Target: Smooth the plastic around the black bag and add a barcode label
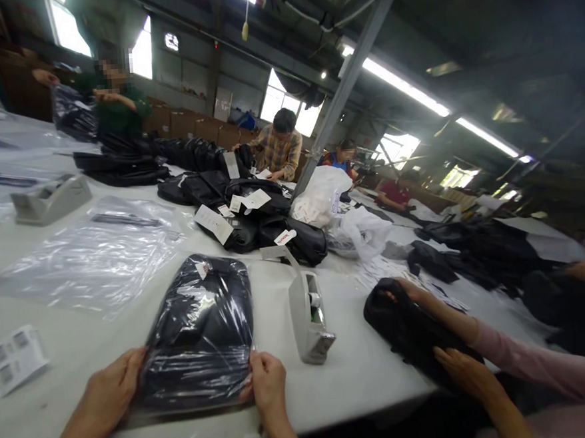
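Note:
A black bag in a clear plastic sleeve [200,325] lies near the front edge of the white table [354,388]. At its lower left side, my left hand [111,388] is closed on the plastic. My right hand [268,381] pinches the sleeve's lower right edge. Light glares off the wrinkled plastic, and a white tag shows near the bag's top. To the right of the sleeve stands a grey tape dispenser [310,318].
Clear plastic bags [95,259] and a second dispenser [51,199] lie at the left, above a barcode sheet [16,362]. Tagged black bags [243,229] are piled behind. At the right, a person's hands hold a black bag [410,331]. Several people work farther back.

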The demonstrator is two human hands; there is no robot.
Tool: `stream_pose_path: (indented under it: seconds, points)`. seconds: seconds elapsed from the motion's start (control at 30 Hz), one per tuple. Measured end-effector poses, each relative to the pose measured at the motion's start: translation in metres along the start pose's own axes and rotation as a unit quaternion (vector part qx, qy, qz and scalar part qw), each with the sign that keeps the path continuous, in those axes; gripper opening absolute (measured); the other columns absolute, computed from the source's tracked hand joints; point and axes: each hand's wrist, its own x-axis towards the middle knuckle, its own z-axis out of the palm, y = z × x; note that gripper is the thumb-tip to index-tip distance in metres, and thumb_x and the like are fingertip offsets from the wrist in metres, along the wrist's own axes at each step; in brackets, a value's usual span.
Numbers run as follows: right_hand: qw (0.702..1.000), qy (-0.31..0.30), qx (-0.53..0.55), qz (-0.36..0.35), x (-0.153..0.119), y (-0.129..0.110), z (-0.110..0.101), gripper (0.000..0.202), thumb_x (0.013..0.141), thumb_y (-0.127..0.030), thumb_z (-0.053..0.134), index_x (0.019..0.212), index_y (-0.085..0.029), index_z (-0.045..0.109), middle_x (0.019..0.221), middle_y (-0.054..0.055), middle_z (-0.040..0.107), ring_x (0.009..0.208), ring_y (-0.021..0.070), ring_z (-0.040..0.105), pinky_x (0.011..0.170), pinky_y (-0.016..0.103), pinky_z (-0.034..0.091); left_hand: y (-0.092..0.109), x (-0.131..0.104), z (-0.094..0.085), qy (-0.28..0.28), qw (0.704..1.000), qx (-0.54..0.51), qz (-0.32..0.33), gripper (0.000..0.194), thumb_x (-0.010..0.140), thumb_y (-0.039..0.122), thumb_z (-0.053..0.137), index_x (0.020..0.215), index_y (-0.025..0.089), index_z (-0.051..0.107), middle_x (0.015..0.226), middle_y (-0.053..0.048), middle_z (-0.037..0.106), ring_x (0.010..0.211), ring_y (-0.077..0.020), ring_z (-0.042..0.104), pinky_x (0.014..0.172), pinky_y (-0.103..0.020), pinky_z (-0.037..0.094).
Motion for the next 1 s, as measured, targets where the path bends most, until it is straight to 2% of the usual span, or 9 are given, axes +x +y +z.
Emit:
stream_pose_path:
  seconds: [0.13, 0.27, 0.33, 0.4, 0.47, 0.7, 0.83, 0.9, 1.0]
  points:
    - [0.994, 0.064, -0.070, -0.058, 0.004, -0.004, -0.002, 0.028, 0.089, -0.036, 0.045, 0.063, -0.024, 0.046, 0.044, -0.004, 0.050, 0.039, 0.0171, 0.055, 0.042, 0.025, 0.032, 0.002, -0.002, 0.000, -0.015, 0.996, 0.061, 0.055, 0.043, 0.092, 0.022, 0.027, 0.104, 0.021, 0.067, 0.092, -0.007, 0.075, 0.055, -0.0192, 0.066, 0.055, -0.029, 0.047]
    - [0.969, 0.124, -0.157, -0.148, 0.003, 0.000, -0.001, 0.010, 0.088, -0.024, 0.048, 0.096, -0.022, 0.053, 0.052, -0.006, 0.053, 0.047, 0.0191, 0.054, 0.052, 0.027, 0.032, 0.011, -0.007, 0.000, 0.034, 0.991, 0.113, 0.070, 0.038, 0.098, 0.033, 0.027, 0.105, 0.023, 0.063, 0.080, -0.004, 0.070, 0.044, -0.0194, 0.057, 0.040, -0.028, 0.034]
    - [0.952, 0.138, -0.191, -0.194, 0.002, 0.004, -0.001, 0.010, 0.089, -0.021, 0.047, 0.097, -0.022, 0.053, 0.063, -0.002, 0.058, 0.055, 0.0197, 0.057, 0.056, 0.028, 0.035, 0.012, -0.004, 0.002, 0.079, 0.986, 0.117, 0.087, 0.033, 0.099, 0.039, 0.032, 0.107, 0.020, 0.059, 0.090, -0.007, 0.068, 0.060, -0.0216, 0.064, 0.047, -0.029, 0.043]
    - [0.936, 0.143, -0.216, -0.239, 0.001, 0.008, -0.001, 0.013, 0.090, -0.017, 0.043, 0.088, -0.023, 0.055, 0.076, 0.003, 0.061, 0.068, 0.0214, 0.059, 0.065, 0.030, 0.039, 0.009, 0.001, 0.004, 0.116, 0.980, 0.103, 0.125, 0.035, 0.097, 0.044, 0.038, 0.107, 0.016, 0.057, 0.097, -0.011, 0.065, 0.085, -0.0253, 0.066, 0.069, -0.034, 0.053]
    - [0.918, 0.138, -0.238, -0.287, 0.001, 0.013, -0.001, 0.022, 0.091, -0.012, 0.039, 0.082, -0.023, 0.056, 0.082, 0.005, 0.062, 0.077, 0.0231, 0.058, 0.072, 0.033, 0.041, 0.003, 0.007, 0.005, 0.129, 0.971, 0.084, 0.184, 0.032, 0.098, 0.036, 0.037, 0.104, 0.016, 0.061, 0.102, -0.013, 0.064, 0.097, -0.0268, 0.063, 0.087, -0.040, 0.051]
    - [0.863, 0.032, -0.277, -0.420, 0.001, 0.022, -0.028, 0.037, 0.083, -0.006, 0.040, 0.110, -0.020, 0.062, 0.089, 0.006, 0.069, 0.081, 0.0211, 0.061, 0.073, 0.031, 0.046, -0.023, 0.019, 0.009, 0.122, 0.915, 0.023, 0.383, 0.034, 0.092, 0.009, 0.041, 0.114, 0.022, 0.064, 0.111, -0.009, 0.069, 0.101, -0.0234, 0.061, 0.091, -0.039, 0.049]
    - [0.860, -0.061, -0.289, -0.417, -0.008, 0.007, -0.054, 0.045, 0.090, -0.011, 0.033, 0.129, -0.018, 0.053, 0.106, 0.007, 0.072, 0.091, 0.0178, 0.066, 0.083, 0.028, 0.046, -0.035, 0.021, 0.014, 0.102, 0.910, 0.010, 0.401, 0.040, 0.087, 0.006, 0.044, 0.119, 0.023, 0.063, 0.112, -0.006, 0.069, 0.103, -0.0189, 0.063, 0.093, -0.030, 0.050]
    - [0.861, -0.075, -0.330, -0.379, -0.013, -0.005, -0.055, 0.035, 0.099, -0.023, 0.030, 0.115, -0.021, 0.061, 0.096, 0.004, 0.073, 0.081, 0.0168, 0.067, 0.079, 0.027, 0.046, -0.034, 0.021, 0.010, 0.097, 0.919, -0.002, 0.381, 0.035, 0.090, 0.014, 0.047, 0.119, 0.025, 0.062, 0.114, -0.004, 0.069, 0.105, -0.0181, 0.063, 0.095, -0.027, 0.049]
    - [0.859, -0.039, -0.392, -0.326, -0.015, -0.013, -0.040, 0.043, 0.103, -0.041, 0.030, 0.085, -0.021, 0.065, 0.073, 0.003, 0.070, 0.065, 0.0183, 0.065, 0.074, 0.031, 0.045, -0.024, 0.025, -0.001, 0.036, 0.937, -0.010, 0.346, 0.023, 0.093, 0.032, 0.053, 0.113, 0.032, 0.064, 0.109, 0.003, 0.072, 0.101, -0.0159, 0.067, 0.095, -0.024, 0.050]
